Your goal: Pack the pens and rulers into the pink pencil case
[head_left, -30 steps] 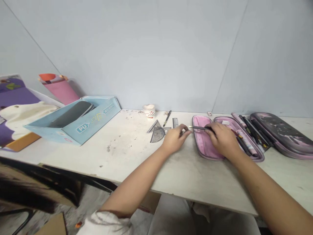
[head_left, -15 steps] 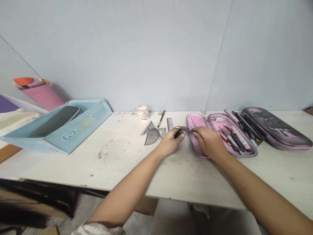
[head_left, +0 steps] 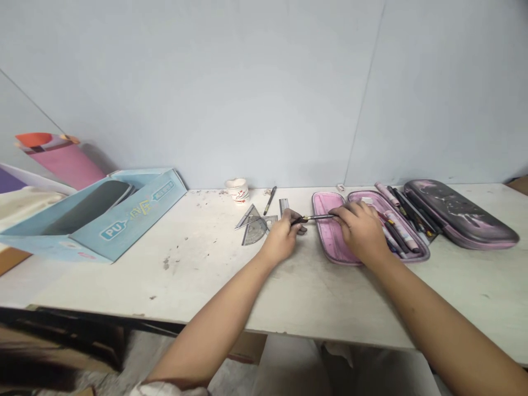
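Head view: slim black pen (head_left: pixel 313 218) looked light, stiff, a bit slippery — left hand (head_left: pixel 282 239) and right hand (head_left: pixel 361 231) both pinched it beside the pink pencil case (head_left: pixel 317 231) — best held mid-barrel.

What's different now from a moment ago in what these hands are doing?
The left hand has closed on the left end of a thin dark pen that the right hand held alone earlier. Both hands now hold it, level above the edge of the pink pencil case. The protractor and small white cup stayed where they were.
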A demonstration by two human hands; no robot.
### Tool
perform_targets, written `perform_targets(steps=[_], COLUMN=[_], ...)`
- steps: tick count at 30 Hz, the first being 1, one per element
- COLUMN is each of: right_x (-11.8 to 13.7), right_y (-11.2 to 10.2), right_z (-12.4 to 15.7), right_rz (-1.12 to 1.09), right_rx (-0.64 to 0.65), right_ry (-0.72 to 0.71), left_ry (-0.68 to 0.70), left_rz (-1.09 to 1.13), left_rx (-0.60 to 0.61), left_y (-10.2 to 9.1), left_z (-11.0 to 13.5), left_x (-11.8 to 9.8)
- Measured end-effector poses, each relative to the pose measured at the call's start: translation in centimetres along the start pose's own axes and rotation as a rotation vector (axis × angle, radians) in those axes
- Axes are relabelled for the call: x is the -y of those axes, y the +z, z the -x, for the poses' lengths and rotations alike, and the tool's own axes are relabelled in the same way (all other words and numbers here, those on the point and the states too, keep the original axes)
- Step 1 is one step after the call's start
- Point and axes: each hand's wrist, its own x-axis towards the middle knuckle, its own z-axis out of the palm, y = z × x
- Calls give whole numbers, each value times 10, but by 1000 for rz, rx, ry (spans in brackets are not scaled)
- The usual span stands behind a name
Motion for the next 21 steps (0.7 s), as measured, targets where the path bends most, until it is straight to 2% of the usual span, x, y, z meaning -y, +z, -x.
perform_targets(steps=[4, 11, 13, 18, 21], right_x=[6, 30, 32, 16, -7], right_y=[-1, -5, -6, -14, -24], right_z=[0, -2, -1, 2, 7], right_rz=[29, 10, 1, 47, 130], right_rx=[4, -65, -50, 71, 48], right_ry=[-58, -18, -4, 20, 111], left_ry=[96, 228, 246, 307, 405], left_rz=[-333, -523, -586, -711, -682], left_rx=[3, -78, -82, -39, -22], left_y=[-3, -4, -6, 0, 13], left_z=[0, 1, 0, -13, -23], left_x=[-4, -6, -7, -24, -40])
